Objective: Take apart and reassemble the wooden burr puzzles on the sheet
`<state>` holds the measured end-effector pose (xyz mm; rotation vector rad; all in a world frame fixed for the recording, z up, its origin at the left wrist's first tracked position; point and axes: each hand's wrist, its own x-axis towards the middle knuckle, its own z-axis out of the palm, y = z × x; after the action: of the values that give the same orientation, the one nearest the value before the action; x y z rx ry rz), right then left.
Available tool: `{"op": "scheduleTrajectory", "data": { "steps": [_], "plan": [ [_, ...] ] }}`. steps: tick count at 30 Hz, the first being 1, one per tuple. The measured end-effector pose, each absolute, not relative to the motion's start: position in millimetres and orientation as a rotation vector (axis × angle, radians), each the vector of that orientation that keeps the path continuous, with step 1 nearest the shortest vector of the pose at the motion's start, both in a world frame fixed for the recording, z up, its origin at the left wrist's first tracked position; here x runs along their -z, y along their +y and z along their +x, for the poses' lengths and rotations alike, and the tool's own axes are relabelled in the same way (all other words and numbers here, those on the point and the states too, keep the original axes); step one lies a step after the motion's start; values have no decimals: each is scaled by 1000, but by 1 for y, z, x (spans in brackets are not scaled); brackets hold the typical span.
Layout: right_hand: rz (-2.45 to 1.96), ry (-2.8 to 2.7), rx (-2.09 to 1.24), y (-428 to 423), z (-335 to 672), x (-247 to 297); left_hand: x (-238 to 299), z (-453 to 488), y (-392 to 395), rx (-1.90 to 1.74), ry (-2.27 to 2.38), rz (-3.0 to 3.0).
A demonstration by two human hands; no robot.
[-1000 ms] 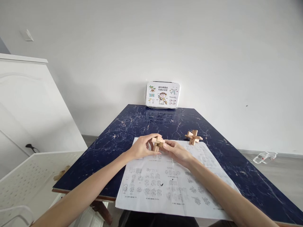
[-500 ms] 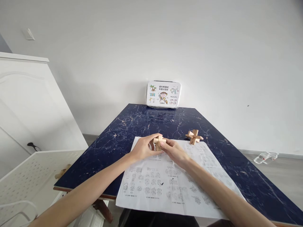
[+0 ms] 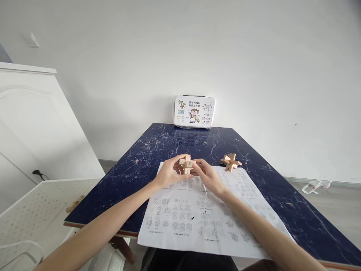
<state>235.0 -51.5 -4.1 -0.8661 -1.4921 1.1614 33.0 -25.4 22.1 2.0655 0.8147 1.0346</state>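
Observation:
Between my two hands, above the upper part of the printed sheet (image 3: 169, 241), is a wooden burr puzzle (image 3: 187, 164) made of crossed light bars. One bar end facing me carries a dark mark like a "2". My left hand (image 3: 169, 172) grips the puzzle from the left, index finger over the top and thumb under it. My right hand (image 3: 208, 176) closes on its right side with thumb and fingertips. Behind the puzzle some fingers are hidden. A second wooden burr puzzle (image 3: 231, 162) rests to the right, at the sheet's far edge.
The dark blue marbled table (image 3: 135, 150) reaches back to the wall. A white cartoon-printed case (image 3: 194, 111) stands at its far end. To the left are a white perforated rack (image 3: 25, 205) with wooden pieces (image 3: 75, 204) and a white cabinet (image 3: 36, 124). Clear bottles (image 3: 315, 186) lie on the floor at right.
Both hands have raised the puzzle slightly and turned it, so the marked bar end now faces me. The second puzzle stays in place.

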Motion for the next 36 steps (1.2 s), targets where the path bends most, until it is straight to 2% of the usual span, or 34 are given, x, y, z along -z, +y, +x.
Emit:
{"op": "scheduleTrajectory", "data": {
  "steps": [3,5,7,11,18,26,36],
  "plan": [
    [-995,-1690,-823,-54,238,4,-21,33,-23,-1038,715,2020],
    [-1043,-1767,-732,-55,240,2,-22,32,-22,-1019,674,2020],
    [-1044,-1820,-798,-55,242,1,-24,30,-22,-984,660,2048],
    [-943,-1781,-1132,-53,244,0,-30,27,-23,-975,644,2164],
    [-827,-1272,-1642,-52,236,0,-25,27,-20,-888,764,2094],
    [-677,-660,-1582,-32,253,14,-7,30,-13,-843,941,2153],
    [-885,-1317,-1656,-58,236,-10,-6,27,-16,-575,873,2724]
  ]
}}
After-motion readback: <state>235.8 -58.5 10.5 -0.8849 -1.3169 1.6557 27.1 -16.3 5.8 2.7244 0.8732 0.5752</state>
